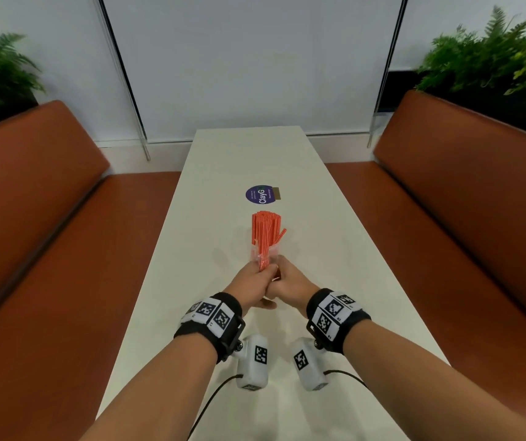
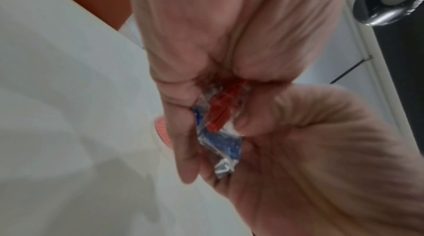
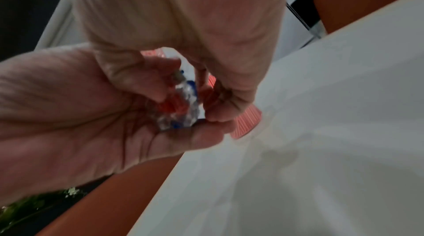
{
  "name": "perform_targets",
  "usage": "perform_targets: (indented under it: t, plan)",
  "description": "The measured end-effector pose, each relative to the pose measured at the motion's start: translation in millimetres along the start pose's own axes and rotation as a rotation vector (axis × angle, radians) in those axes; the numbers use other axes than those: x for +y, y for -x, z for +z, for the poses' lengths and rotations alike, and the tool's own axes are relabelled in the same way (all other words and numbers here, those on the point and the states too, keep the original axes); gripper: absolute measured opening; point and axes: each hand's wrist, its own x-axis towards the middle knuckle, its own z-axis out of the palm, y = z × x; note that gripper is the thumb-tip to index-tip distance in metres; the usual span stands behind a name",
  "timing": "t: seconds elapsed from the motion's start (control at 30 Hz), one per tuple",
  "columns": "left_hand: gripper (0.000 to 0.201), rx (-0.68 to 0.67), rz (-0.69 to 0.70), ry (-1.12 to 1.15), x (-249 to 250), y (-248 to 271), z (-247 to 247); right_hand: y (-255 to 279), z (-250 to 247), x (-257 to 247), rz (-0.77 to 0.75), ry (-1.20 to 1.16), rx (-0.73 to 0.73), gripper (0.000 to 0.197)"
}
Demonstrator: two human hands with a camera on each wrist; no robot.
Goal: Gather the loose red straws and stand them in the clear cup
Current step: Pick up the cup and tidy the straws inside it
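A bunch of red straws [image 1: 267, 229] stands in the clear cup [image 1: 273, 253] at the table's middle, just beyond my hands. My left hand [image 1: 255, 276] and right hand [image 1: 287, 278] meet in front of the cup. Both pinch a crinkled clear straw packet [image 2: 221, 131] with blue print, and a few red straws [image 1: 263, 261] stick up out of it. In the right wrist view the packet [image 3: 181, 113] sits between my right fingers [image 3: 218, 107] and my left thumb [image 3: 201, 136]. The cup's base is hidden behind my hands.
The long white table [image 1: 334, 249] runs away from me, with a round purple sticker [image 1: 260, 194] past the cup. Orange bench seats [image 1: 48, 249] flank both sides. Plants [image 1: 494, 49] stand behind the backrests. A white blind covers the far wall.
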Motion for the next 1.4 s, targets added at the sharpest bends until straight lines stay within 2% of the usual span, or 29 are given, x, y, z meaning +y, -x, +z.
perform_targets:
  t: [0.07,0.1,0.27,0.37,0.47,0.57,0.63,0.67,0.77,0.93,1.1,1.17,1.3,1.4]
  plan:
    - [0.022,-0.004,0.027,-0.021,-0.2,-2.0,-2.7,1.2,-6.2,-3.3,0.006,-0.020,0.035,0.075]
    - [0.024,-0.012,0.031,-0.049,-0.2,-1.9,-3.8,1.8,-8.4,-7.0,-0.011,-0.047,0.047,0.075]
    - [0.034,-0.038,0.042,-0.314,-5.5,-6.2,-3.4,-4.5,-15.8,-19.9,-0.044,-0.222,0.100,0.047]
    - [0.024,-0.069,0.086,-0.428,-1.7,-5.0,-0.3,-7.9,-19.1,-20.2,-0.047,-0.235,0.150,0.035]
    - [0.012,-0.081,0.140,-0.528,0.4,-3.7,-0.9,-6.6,-22.4,-20.1,-0.069,-0.375,0.168,0.029]
    - [0.034,-0.102,0.159,-0.541,-2.8,-6.0,-7.4,-6.2,-28.7,-18.0,-0.114,-0.481,0.182,0.016]
    - [0.063,-0.107,0.141,-0.552,-7.1,-7.4,-14.2,-5.7,-34.5,-19.1,-0.122,-0.569,0.197,0.022]
    - [0.071,-0.100,0.116,-0.579,-9.1,-8.1,-17.1,-5.5,-38.4,-19.5,-0.126,-0.612,0.209,0.025]
    - [0.074,-0.044,0.027,-0.735,-15.9,-11.7,-24.6,-7.5,-48.9,-18.7,-0.137,-0.703,0.251,0.023]
    - [0.074,0.002,-0.081,-0.909,-21.9,-17.8,-32.1,-16.6,-57.3,-18.0,-0.189,-0.684,0.356,0.022]
    - [0.096,-0.018,-0.109,-0.956,-22.6,-28.6,-34.7,-31.9,-62.1,-28.3,-0.245,-0.633,0.395,0.022]
    - [0.099,-0.005,-0.089,-0.961,-18.1,-34.4,-35.9,-40.4,-64.6,-33.9,-0.272,-0.610,0.390,0.022]
    - [0.097,0.062,-0.049,-0.942,-3.7,-51.2,-40.8,-59.3,-70.1,-46.0,-0.326,-0.490,0.371,0.041]
    - [0.095,0.185,0.001,-0.888,8.4,-65.9,-45.3,-75.5,-71.6,-54.9,-0.368,-0.439,0.365,0.043]
